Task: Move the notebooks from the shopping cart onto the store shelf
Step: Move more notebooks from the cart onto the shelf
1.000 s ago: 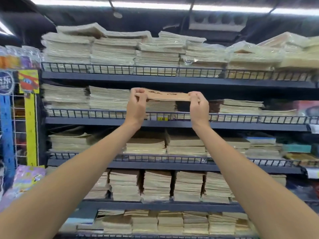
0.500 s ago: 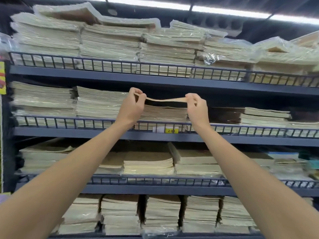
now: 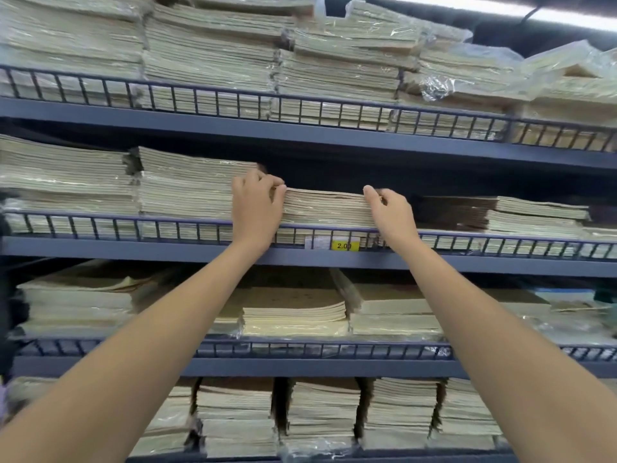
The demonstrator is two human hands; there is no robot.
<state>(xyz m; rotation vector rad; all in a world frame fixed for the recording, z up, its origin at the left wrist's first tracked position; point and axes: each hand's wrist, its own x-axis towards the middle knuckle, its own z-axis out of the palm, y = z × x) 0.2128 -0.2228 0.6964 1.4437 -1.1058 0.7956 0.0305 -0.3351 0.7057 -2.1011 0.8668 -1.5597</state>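
Left hand (image 3: pixel 257 210) and right hand (image 3: pixel 392 212) each pinch a near corner of the top notebook (image 3: pixel 324 196). It is thin, brown-covered and flat on a cream-edged stack (image 3: pixel 329 213). Blue metal shelf (image 3: pixel 133 251), wire rail (image 3: pixel 167 225), yellow price tag (image 3: pixel 345 245).

You work under a bright ceiling strip (image 3: pixel 500 9) at the top right, and its light falls evenly on the pale edges of the notebooks (image 3: pixel 324 208). Deep shadow fills the gap under each shelf (image 3: pixel 334 135). Plastic wrap (image 3: pixel 437 85) on the top row throws white glare. Your wide lens bows the shelf lines toward the frame edges, and the bottom corners look soft and smeared.
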